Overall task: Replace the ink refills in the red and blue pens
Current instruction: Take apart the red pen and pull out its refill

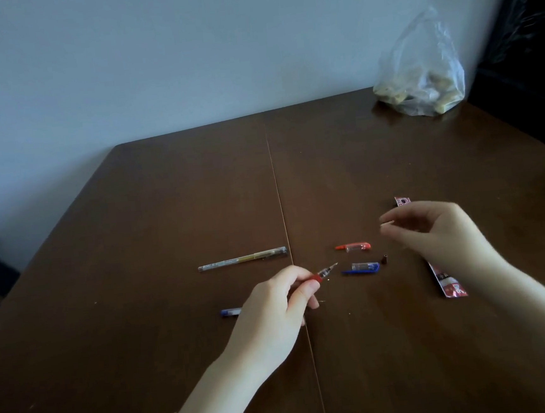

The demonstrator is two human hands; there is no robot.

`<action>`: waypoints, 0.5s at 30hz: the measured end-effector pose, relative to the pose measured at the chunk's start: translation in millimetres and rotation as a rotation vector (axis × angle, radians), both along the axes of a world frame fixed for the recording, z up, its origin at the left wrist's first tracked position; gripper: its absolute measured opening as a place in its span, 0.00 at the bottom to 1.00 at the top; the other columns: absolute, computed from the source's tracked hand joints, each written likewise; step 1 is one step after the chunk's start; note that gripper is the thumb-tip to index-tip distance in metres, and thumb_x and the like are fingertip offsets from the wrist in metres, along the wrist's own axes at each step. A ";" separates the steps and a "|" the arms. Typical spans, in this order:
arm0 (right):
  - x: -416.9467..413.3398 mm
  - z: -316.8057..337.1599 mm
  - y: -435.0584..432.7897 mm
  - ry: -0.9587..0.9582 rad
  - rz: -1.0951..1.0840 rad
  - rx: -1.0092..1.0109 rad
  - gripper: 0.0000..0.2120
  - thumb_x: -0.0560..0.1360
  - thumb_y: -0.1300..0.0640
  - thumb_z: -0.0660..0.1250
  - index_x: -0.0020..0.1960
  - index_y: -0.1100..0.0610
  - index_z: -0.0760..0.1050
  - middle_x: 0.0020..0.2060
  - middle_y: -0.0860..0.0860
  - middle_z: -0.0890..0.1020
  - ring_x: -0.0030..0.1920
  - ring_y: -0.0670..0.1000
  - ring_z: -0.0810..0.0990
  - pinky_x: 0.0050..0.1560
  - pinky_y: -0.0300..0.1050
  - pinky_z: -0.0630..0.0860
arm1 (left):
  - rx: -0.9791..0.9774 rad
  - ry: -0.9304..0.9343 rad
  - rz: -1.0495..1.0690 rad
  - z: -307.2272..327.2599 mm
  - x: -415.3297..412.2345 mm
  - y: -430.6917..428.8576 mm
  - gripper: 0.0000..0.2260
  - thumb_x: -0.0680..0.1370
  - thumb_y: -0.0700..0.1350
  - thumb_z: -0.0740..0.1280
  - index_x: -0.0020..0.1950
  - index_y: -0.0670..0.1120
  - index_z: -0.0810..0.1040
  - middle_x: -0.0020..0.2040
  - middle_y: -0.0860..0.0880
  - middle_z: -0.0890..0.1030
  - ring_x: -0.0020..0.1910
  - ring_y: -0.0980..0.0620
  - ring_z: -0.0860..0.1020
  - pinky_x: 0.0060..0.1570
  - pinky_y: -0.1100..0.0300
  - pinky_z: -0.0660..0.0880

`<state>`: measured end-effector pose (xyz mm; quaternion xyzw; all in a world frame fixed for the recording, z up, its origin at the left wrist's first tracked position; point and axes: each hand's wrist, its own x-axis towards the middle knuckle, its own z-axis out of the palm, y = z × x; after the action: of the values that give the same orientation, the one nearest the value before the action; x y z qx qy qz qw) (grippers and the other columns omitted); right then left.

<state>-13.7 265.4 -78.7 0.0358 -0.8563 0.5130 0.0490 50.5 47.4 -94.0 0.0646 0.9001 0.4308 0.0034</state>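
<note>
My left hand (282, 301) grips the red pen (324, 272) by its red grip, its tip pointing up and to the right. Under that hand lies the blue pen (231, 312), only its left end showing. A red cap (354, 247) and a blue cap (362, 268) lie to the right of the pen tip, with a small dark tip piece (384, 258) beside the blue cap. My right hand (438, 234) hovers above the table right of the caps, fingers pinched together; whether something tiny is between them I cannot tell. A red refill packet (449, 281) lies partly hidden beneath it.
A clear pen with a yellowish refill (242, 259) lies left of the table's centre seam. A plastic bag with pale lumps (420, 89) stands at the far right corner of the brown table (165, 199). A pale wall runs behind the table.
</note>
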 end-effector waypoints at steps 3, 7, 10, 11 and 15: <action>-23.7 -9.8 16.7 0.055 -0.037 0.341 0.04 0.68 0.61 0.70 0.41 0.54 0.81 0.33 0.45 0.80 0.35 0.39 0.75 0.33 0.25 0.68 | -0.010 0.010 0.017 -0.7 1.2 -1.7 0.05 0.77 0.48 0.60 0.50 0.54 0.74 0.37 0.58 0.78 0.33 0.66 0.75 0.31 0.74 0.72; -44.8 -25.1 14.7 -0.075 0.130 0.540 0.04 0.69 0.59 0.70 0.43 0.52 0.80 0.34 0.44 0.79 0.36 0.39 0.74 0.34 0.30 0.66 | -0.024 0.023 0.037 -0.1 2.7 -4.0 0.05 0.77 0.49 0.60 0.50 0.54 0.74 0.38 0.59 0.79 0.34 0.67 0.75 0.31 0.75 0.71; -49.0 -28.0 8.3 -0.107 0.239 0.598 0.06 0.70 0.60 0.68 0.44 0.51 0.80 0.33 0.39 0.76 0.35 0.37 0.73 0.31 0.26 0.68 | -0.058 0.033 0.082 -0.8 3.3 -7.0 0.04 0.76 0.50 0.61 0.49 0.56 0.74 0.42 0.58 0.79 0.39 0.63 0.77 0.38 0.72 0.74; -49.0 -27.9 7.9 -0.114 0.258 0.586 0.07 0.69 0.60 0.68 0.45 0.51 0.80 0.33 0.38 0.76 0.36 0.37 0.73 0.32 0.24 0.68 | -0.081 0.046 0.100 -1.4 2.8 -8.5 0.05 0.76 0.50 0.62 0.50 0.55 0.74 0.45 0.58 0.79 0.42 0.60 0.77 0.42 0.70 0.75; -43.2 -26.1 11.2 -0.108 0.263 0.541 0.11 0.69 0.62 0.68 0.47 0.48 0.78 0.36 0.37 0.76 0.38 0.36 0.74 0.36 0.28 0.68 | -0.293 0.170 0.103 -4.5 -11.8 -16.0 0.10 0.77 0.47 0.61 0.57 0.51 0.73 0.55 0.55 0.77 0.52 0.57 0.74 0.50 0.67 0.72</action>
<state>-56.9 276.7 -104.7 0.1307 -0.9512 0.2692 -0.0749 38.7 31.4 -98.5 0.0535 0.9524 0.2876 -0.0856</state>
